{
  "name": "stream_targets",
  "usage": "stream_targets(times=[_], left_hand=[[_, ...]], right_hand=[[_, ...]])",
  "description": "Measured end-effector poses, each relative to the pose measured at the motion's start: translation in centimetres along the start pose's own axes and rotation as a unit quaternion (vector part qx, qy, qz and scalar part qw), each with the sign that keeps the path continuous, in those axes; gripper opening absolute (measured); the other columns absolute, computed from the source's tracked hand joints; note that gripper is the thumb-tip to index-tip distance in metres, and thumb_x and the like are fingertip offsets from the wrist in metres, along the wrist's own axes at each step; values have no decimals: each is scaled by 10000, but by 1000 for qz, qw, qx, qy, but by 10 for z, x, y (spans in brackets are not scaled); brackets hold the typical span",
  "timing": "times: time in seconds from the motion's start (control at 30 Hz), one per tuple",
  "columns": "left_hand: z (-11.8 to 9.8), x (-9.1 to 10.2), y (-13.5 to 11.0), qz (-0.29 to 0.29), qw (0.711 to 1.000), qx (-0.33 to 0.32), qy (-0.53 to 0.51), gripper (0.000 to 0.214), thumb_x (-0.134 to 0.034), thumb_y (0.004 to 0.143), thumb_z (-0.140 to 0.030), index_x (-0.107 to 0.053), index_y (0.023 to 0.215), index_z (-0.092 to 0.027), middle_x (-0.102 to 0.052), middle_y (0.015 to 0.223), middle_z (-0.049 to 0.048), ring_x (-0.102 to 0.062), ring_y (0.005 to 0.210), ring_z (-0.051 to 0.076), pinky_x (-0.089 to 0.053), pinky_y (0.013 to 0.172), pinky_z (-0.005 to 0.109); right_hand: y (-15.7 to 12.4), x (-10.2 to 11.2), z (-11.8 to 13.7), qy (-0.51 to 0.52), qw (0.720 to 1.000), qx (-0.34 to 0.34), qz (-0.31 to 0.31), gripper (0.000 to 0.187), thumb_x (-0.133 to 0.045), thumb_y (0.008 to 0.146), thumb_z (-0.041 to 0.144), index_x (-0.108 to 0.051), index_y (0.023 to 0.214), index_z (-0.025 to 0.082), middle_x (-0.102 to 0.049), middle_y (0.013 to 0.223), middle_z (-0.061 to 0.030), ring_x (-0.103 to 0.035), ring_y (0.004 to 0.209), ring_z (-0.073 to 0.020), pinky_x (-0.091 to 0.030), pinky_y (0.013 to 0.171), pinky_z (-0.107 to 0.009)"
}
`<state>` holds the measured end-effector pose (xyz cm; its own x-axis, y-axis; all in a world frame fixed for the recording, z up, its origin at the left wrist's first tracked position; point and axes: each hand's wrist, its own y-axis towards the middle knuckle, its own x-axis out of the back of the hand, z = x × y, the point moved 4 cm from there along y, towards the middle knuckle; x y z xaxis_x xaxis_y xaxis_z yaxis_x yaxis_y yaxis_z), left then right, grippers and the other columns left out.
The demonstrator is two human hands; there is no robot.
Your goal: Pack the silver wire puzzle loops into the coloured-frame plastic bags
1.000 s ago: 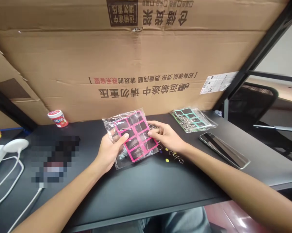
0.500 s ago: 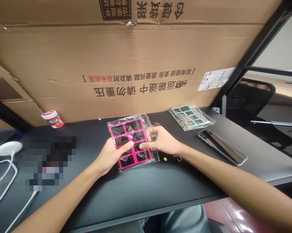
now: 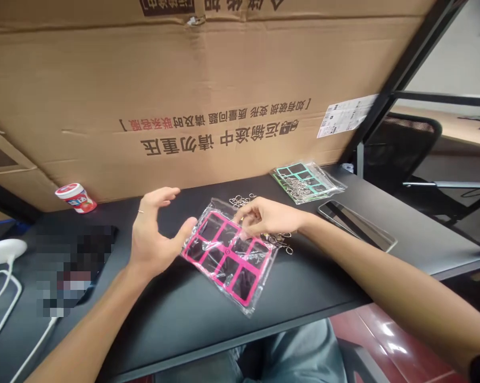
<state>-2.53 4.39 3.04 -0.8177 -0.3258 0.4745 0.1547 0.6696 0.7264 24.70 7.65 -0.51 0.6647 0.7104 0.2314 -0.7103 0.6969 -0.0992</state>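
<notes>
A clear plastic bag point(image 3: 259, 298) holding a pink grid sheet point(image 3: 229, 251) with dark squares is tilted in front of me above the black desk. My right hand point(image 3: 259, 217) pinches it at the upper edge, its fingertips partly behind the film. Beside the bag's left corner, my left hand point(image 3: 156, 234) is open, fingers curved and thumb apart, holding nothing. Small metal wire hooks or clips point(image 3: 242, 200) lie beyond my right hand, and more wire pieces point(image 3: 283, 244) lie under its wrist; their exact kind is unclear.
Another clear packet with a teal grid point(image 3: 304, 178) and wire pieces on it lies at the back right. Nearby is a phone point(image 3: 355, 226). A red-and-white tub point(image 3: 76, 198) stands back left, near white cables point(image 3: 20, 282). A cardboard sheet point(image 3: 208, 69) walls the back.
My left hand has let go of the bag and moved up and left, opening. The bag has turned clockwise in my right hand, and wire pieces behind it now show more.
</notes>
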Motion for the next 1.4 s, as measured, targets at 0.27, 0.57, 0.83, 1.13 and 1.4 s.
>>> stream_targets(times=[0.27, 0.57, 0.83, 1.13, 1.4], left_hand=[[-21, -34, -22, 372, 920, -121, 38, 626, -600, 1059, -247, -474, 1664, -347, -547, 1674, 79, -559, 1514, 294, -485, 1257, 485], [-15, -38, -24, 402, 915, -36, -18, 226, -445, 1130, -258, -671, 1136, -260, -705, 1153, 52, -680, 994, 208, -553, 889, 340], [-16, -36, -24, 432, 901, -8, -27, 234, -376, 1157, -289, -603, 1109, -259, -676, 1088, 31, -632, 987, 210, -506, 910, 351], [-23, -37, -22, 440, 898, -21, -4, 244, -356, 1166, -283, -590, 1114, -241, -658, 1066, 28, -598, 960, 200, -483, 910, 364], [-14, -35, -22, 418, 907, -37, 43, 235, -373, 1168, -300, -599, 1141, -243, -670, 1092, 28, -622, 983, 196, -496, 901, 354]], right_hand=[[1, -14, 3, -37, 998, -30, -44, 475, -994, 649, 380, -761, 1023, 202, -726, 640, 37, -617, 495, -143, -497, 474, -260], [0, -14, 3, -154, 985, -30, -67, 593, -1010, 640, 391, -743, 1132, 194, -695, 646, 54, -566, 520, -123, -394, 480, -245], [-2, 31, -3, -369, 877, 119, -285, 312, -569, 1099, 391, -785, 1218, 200, -784, 1256, -123, -719, 1151, -287, -560, 1038, -469], [22, 35, -26, -550, 803, 56, -220, 234, -536, 1111, 266, -749, 1141, 174, -776, 1189, -147, -670, 1132, -313, -546, 981, -466], [8, 52, -21, -437, 842, 61, -311, 249, -586, 1065, 294, -805, 1009, 189, -829, 955, -91, -744, 879, -250, -533, 836, -387]])
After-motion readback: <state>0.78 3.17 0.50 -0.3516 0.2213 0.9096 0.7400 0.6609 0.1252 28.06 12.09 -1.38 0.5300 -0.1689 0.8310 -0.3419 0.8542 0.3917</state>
